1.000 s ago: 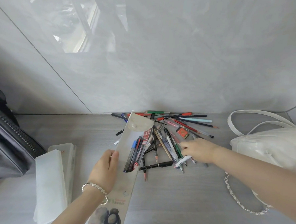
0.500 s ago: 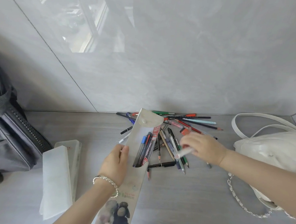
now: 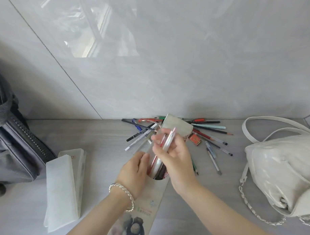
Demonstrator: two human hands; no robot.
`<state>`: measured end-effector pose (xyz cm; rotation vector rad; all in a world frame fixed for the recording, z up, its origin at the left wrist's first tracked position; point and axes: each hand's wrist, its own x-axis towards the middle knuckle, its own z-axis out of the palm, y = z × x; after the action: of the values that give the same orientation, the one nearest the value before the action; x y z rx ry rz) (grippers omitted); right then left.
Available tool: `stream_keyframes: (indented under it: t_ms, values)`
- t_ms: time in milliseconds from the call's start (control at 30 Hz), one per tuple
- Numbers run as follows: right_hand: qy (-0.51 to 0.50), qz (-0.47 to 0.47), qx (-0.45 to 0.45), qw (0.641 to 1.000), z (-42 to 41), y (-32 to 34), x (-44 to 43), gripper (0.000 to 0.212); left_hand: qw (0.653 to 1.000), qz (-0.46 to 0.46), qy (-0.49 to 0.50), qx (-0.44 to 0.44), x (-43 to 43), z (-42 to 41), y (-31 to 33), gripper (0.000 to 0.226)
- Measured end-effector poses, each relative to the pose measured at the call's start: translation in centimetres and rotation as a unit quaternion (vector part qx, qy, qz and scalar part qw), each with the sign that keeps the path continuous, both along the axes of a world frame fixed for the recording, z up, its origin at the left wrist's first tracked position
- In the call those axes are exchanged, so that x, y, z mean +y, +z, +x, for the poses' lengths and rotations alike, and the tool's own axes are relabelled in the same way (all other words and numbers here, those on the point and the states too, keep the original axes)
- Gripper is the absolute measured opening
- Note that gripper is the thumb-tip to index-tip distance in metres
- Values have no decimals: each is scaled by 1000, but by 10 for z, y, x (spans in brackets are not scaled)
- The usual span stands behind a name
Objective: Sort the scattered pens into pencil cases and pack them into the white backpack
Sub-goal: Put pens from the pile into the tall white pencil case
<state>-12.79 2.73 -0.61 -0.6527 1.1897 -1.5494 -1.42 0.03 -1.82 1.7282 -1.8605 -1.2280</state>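
Note:
A long translucent pencil case (image 3: 146,207) with a cartoon print lies tilted across the table's middle, its flap (image 3: 177,125) raised. My left hand (image 3: 135,172) grips the case's left edge by the opening. My right hand (image 3: 173,155) holds a white pen (image 3: 169,139) above the opening, where several pens sit inside. A pile of scattered pens and pencils (image 3: 211,133) lies behind and to the right of the case. The white backpack (image 3: 282,171) rests at the right.
Two frosted plastic cases (image 3: 63,189) lie stacked at the left. A grey bag (image 3: 13,145) with a black zipper stands at the far left. The backpack's chain strap (image 3: 248,205) trails on the table. A tiled wall (image 3: 166,64) closes the back.
My right hand lifted a white pen from the pile and brought it left over the case's opening. The case's flap has swung up.

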Motion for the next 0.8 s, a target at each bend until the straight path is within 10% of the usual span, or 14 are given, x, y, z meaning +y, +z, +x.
stream_keyframes:
  t_ms: [167,333,467,567,667,800]
  values:
    - [-28,-18,319,947,-10,-10,-6,12,1000,-5,9,-21,-3,10,-3,36]
    - [106,-57,720,683,-2,-47,3,38,999,8,21,-27,-3,13,-6,37]
    - [103,-165,596,779,-20,-42,-1,23,998,10,50,-35,-7,17,-10,33]
    - [-2,-40,532,846,-47,-36,-3,20,996,7,79,-43,-14,23,-12,34]
    - [75,231,530,812,-80,-51,-10,20,995,1,91,-46,-19,29,-13,34]
    - [178,330,574,728,-86,-78,-24,24,994,4,93,-50,-19,32,-13,34]
